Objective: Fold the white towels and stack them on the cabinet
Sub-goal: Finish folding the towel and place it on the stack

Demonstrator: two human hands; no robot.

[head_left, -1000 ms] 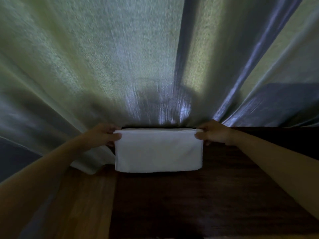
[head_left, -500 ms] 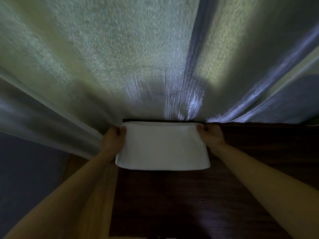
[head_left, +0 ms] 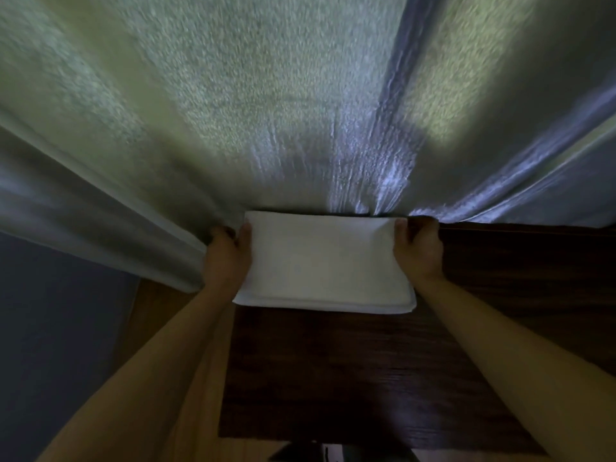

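A folded white towel (head_left: 325, 261) lies flat at the far left corner of the dark wooden cabinet top (head_left: 383, 371), right against the curtain. Two layered edges show along its near side, so it may rest on another folded towel. My left hand (head_left: 228, 258) holds its left end, thumb on top near the far corner. My right hand (head_left: 418, 251) holds its right end in the same way. The fingers of both hands are hidden beside or under the towel.
A pale textured curtain (head_left: 266, 111) hangs in folds directly behind the cabinet and fills the upper view. Left of the cabinet are a lighter wooden surface (head_left: 156, 315) and a dark wall. The room is dim.
The towel has gone from hanging upright between my hands to lying flat on the cabinet. Both hands moved forward and down with it, toward the curtain.
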